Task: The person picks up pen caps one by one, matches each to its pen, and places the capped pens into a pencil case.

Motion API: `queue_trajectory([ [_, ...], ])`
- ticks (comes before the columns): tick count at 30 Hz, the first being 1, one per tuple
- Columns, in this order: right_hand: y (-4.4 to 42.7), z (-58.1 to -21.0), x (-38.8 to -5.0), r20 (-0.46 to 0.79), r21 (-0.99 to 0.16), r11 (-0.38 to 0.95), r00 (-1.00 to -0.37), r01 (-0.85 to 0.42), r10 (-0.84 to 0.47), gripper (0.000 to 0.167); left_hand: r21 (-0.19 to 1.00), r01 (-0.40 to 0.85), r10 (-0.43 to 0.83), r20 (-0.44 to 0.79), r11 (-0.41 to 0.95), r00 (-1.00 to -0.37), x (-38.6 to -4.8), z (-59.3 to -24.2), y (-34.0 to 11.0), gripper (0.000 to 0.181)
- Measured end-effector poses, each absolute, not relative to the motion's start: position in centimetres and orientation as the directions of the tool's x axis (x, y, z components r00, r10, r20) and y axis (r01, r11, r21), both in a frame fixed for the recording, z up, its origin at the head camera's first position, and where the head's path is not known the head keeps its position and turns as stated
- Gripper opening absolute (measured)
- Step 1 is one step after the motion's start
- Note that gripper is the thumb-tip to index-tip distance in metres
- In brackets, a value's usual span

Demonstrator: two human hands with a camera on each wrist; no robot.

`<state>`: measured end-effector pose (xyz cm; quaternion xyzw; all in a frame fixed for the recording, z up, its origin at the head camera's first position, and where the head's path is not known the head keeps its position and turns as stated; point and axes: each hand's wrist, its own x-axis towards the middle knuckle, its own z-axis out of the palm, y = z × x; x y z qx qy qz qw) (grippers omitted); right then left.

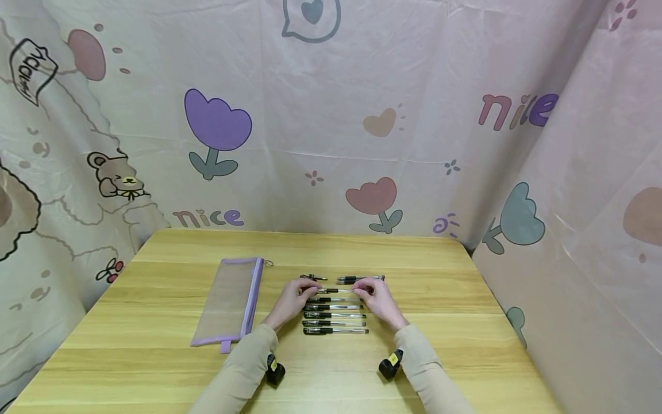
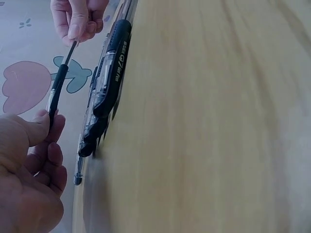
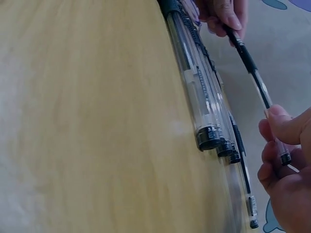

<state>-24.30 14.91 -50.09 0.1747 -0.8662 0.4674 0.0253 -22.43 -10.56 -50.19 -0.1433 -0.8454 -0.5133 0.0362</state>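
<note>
Left hand [image 1: 289, 301]: pinching black-and-clear plastic pen [image 1: 335, 291]
Right hand [image 1: 380, 300]: pinching opposite end
Purple-edged mesh pouch [image 1: 224, 302]: flat, left of hands

I hold one slim pen [image 1: 335, 291] level from left to right, lifted off the table, its dark grip and black end toward the left. My left hand [image 1: 289, 300] pinches that black end; my right hand [image 1: 380, 299] pinches the clear barrel near its black plug, which pokes past my fingers. Just nearer me lies a row of clear-barrelled pens [image 1: 336, 323], side by side, black caps left; the nearest cap bears pale "Gel Pen" lettering
</note>
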Motion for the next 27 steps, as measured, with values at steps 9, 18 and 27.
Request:
queue_trajectory([
  [9, 14.71, -49.81, -24.35, 0.209, -0.815, 0.479, -0.937, -0.325, -0.280, 0.011, 0.858, 0.292, 0.196, 0.228, 0.423, -0.954, -22.37, -50.31, -10.61, 0.017],
  [18, 14.68, -49.75, -24.41, 0.183, -0.837, 0.453, -0.938, -0.306, -0.295, 0.012, 0.840, 0.311, 0.200, 0.245, 0.444, -0.949, -22.17, -49.99, -10.51, 0.017],
  [27, 14.83, -49.48, -24.48, 0.174, -0.839, 0.453, -0.937, -0.302, -0.302, 0.014, 0.834, 0.325, 0.212, 0.255, 0.447, -0.944, -22.25, -49.87, -10.74, 0.017],
])
